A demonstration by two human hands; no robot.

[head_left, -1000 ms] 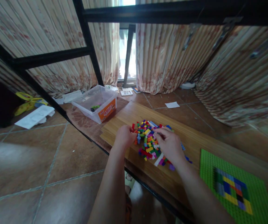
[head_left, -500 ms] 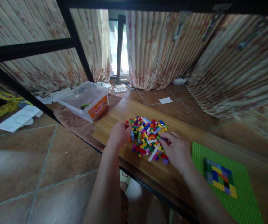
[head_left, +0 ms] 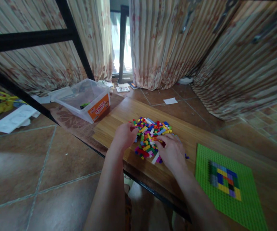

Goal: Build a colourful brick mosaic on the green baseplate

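left hand (head_left: 125, 136), right hand (head_left: 173, 150) curled at bricks (head_left: 150, 131); can't tell from my feed if gripping. bricks look light, stiff; i'd pinch sides.

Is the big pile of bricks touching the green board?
Apart. The head view shows bare wooden tabletop between the brick pile and the near edge of the green board.

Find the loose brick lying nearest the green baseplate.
The small blue brick, right of the right hand: it lies on the wooden board toward the green baseplate, while the pile sits farther left.
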